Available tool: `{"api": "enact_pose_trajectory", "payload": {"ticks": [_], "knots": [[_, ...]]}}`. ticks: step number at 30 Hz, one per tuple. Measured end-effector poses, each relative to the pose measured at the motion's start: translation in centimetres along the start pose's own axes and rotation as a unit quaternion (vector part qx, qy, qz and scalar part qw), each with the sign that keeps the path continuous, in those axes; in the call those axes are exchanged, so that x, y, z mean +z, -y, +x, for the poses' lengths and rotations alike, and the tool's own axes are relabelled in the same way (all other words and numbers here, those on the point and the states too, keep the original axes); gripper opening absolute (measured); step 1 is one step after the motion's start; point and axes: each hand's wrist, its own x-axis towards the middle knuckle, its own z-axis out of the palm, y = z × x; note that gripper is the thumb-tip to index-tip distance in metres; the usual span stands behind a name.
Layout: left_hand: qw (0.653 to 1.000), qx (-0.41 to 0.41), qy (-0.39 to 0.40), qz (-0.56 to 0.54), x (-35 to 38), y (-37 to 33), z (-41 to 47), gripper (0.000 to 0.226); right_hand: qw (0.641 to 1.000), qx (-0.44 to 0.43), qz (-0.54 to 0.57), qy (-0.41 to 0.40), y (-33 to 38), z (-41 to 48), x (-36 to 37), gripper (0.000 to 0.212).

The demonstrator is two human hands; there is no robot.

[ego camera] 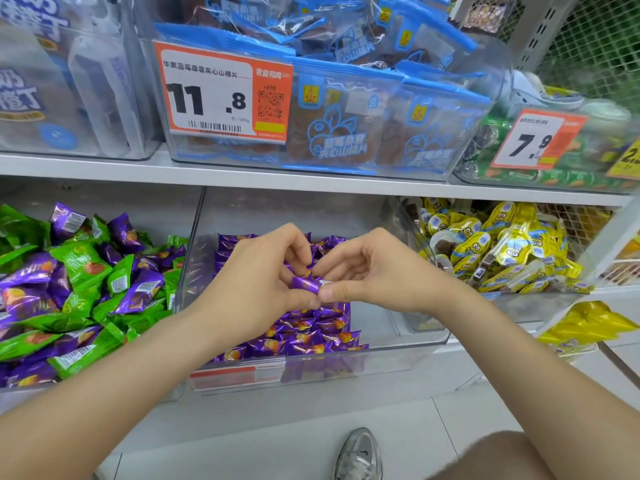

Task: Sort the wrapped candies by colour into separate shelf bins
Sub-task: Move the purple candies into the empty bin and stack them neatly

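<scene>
Both hands meet over the clear middle bin (398,344) on the lower shelf. My left hand (263,271) and my right hand (360,271) pinch one purple wrapped candy (306,284) between their fingertips, just above the rows of purple candies (304,336) laid in that bin. To the left lies a mixed heap of green candies (81,263) and purple candies (138,294).
A bin of yellow wrapped sweets (502,247) stands to the right. The upper shelf carries clear bins of blue packets (363,133) with an orange price tag (221,95), and green packs (554,174) at the right. My shoe (360,455) is on the floor below.
</scene>
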Motion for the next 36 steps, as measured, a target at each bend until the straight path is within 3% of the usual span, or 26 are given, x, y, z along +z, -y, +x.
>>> {"api": "enact_pose_trajectory", "payload": {"ticks": [3, 5, 7, 11, 15, 20, 24, 26, 30, 33, 36], "knots": [[1.000, 0.019, -0.008, -0.009, 0.6, -0.2, 0.2, 0.047, 0.998, 0.029, -0.008, -0.046, -0.8, -0.1, -1.4, 0.027], [0.998, 0.038, 0.003, 0.058, 1.0, 0.6, 0.4, 0.036, 0.980, 0.041, -0.157, -0.119, -1.8, 0.1, -2.5, 0.027], [0.988, 0.053, 0.049, 0.140, 1.3, 1.7, 0.4, 0.024, 0.928, 0.056, -0.333, -0.159, -3.0, 0.4, -3.4, 0.026], [0.954, 0.067, 0.179, 0.232, 2.3, 2.8, 0.2, 0.027, 0.862, 0.108, -0.489, -0.084, -4.4, 1.7, -2.9, 0.018], [0.942, 0.062, 0.226, 0.241, 2.8, 3.2, 0.5, 0.028, 0.831, 0.134, -0.539, -0.012, -5.5, 2.6, -1.7, 0.013], [0.940, 0.060, 0.224, 0.250, 2.6, 3.5, 0.7, 0.025, 0.841, 0.144, -0.521, -0.029, -6.3, 3.2, -1.5, 0.022], [0.941, 0.066, 0.218, 0.249, 2.4, 3.6, 0.7, 0.019, 0.840, 0.143, -0.521, -0.044, -6.3, 3.4, -1.3, 0.006], [0.941, 0.070, 0.215, 0.251, 2.3, 3.4, 0.6, 0.017, 0.841, 0.143, -0.519, -0.050, -6.6, 3.5, -1.3, 0.019], [0.942, 0.069, 0.206, 0.256, 2.0, 3.2, 0.4, 0.017, 0.852, 0.129, -0.505, -0.055, -6.8, 3.5, -1.4, 0.013], [0.947, 0.084, 0.173, 0.259, 1.6, 2.8, 0.0, 0.020, 0.863, 0.117, -0.485, -0.081, -6.0, 3.3, -1.5, 0.007], [0.950, 0.111, 0.114, 0.270, 0.3, 1.8, -0.7, 0.018, 0.884, 0.066, -0.445, -0.124, -4.1, 3.0, -0.9, 0.016]]}}
